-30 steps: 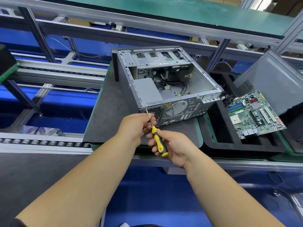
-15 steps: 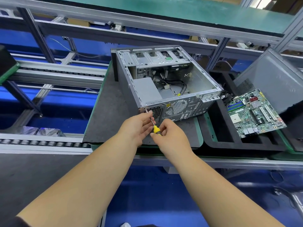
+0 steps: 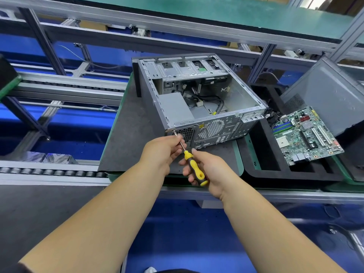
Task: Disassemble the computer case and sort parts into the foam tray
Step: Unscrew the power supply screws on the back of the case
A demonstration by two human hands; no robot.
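The right hand (image 3: 208, 170) is gripping the screwdriver (image 3: 194, 168) handle; the left hand (image 3: 163, 152) is pinching its shaft. Just beyond that pinch, the tip is meeting a screw (image 3: 174, 132) and could slip if tilting.

A roller conveyor (image 3: 49, 172) runs along the left, its aluminium rails (image 3: 65, 89) crossing over a blue floor (image 3: 177, 229). A green shelf (image 3: 197, 8) spans the top on slanted metal struts (image 3: 42, 38). A thin white cable (image 3: 78, 56) hangs behind the frame.

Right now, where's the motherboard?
In the head view, the motherboard lies at the right, in the black foam tray, just right of the open computer case.
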